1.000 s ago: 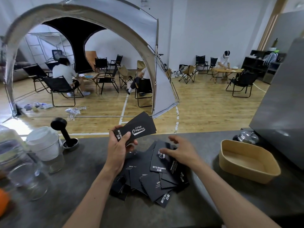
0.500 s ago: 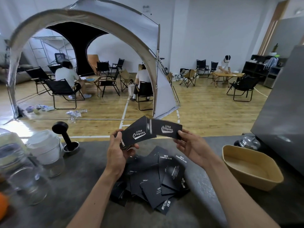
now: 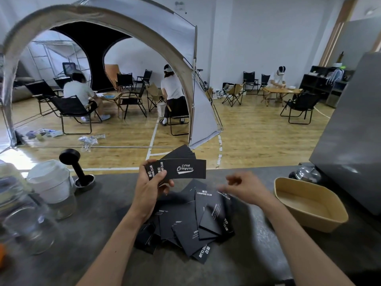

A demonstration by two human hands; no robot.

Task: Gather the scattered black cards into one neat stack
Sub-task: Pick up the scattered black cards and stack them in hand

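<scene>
My left hand (image 3: 151, 183) grips a fanned bunch of black cards (image 3: 183, 167) above the counter, the front card showing white "Club Camping" lettering. Below it, several more black cards (image 3: 191, 221) lie scattered and overlapping on the dark grey counter (image 3: 99, 234). My right hand (image 3: 244, 187) hovers just above the right side of that pile, blurred, fingers loosely curled and holding nothing.
A tan rectangular tray (image 3: 309, 205) sits right of the pile. On the left stand a white-lidded cup (image 3: 53, 186), clear glass jars (image 3: 24, 221) and a black tamper (image 3: 77, 168) in a metal dish. A grey panel (image 3: 354, 129) rises at the right. People sit beyond.
My right hand passed its card onto the bunch in my left hand, let go and dropped back down toward the pile. The held bunch now shows the new card in front.
</scene>
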